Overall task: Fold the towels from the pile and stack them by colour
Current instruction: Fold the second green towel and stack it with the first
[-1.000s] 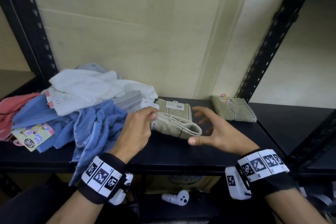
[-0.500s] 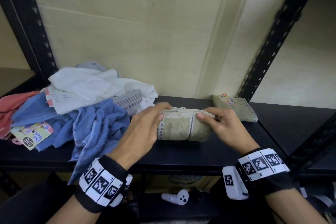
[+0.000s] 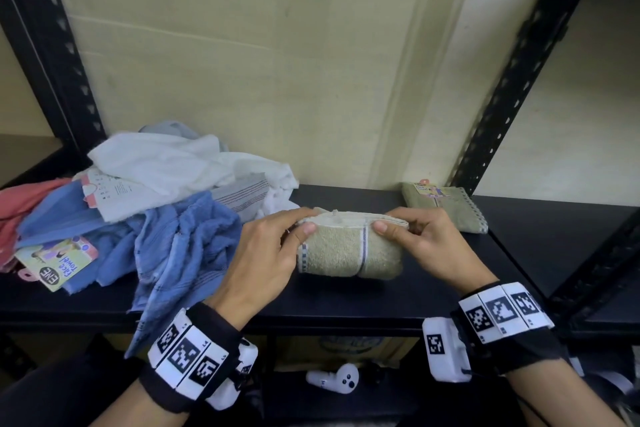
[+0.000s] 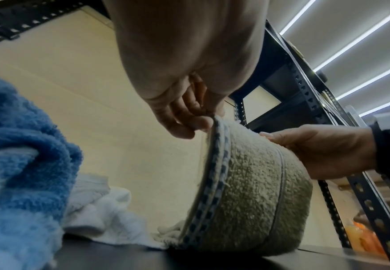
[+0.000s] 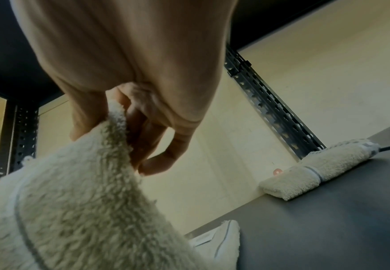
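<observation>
Both hands pinch the folded beige towel [image 3: 348,250] by its top edge, left hand [image 3: 266,253] at one end, right hand [image 3: 427,246] at the other; its underside rests mid-shelf [image 3: 346,302], right of the unfolded pile [image 3: 149,204].

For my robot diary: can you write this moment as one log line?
step: folding | left hand: pinches beige towel | right hand: pinches it | folded beige towel: rear right of shelf
</observation>
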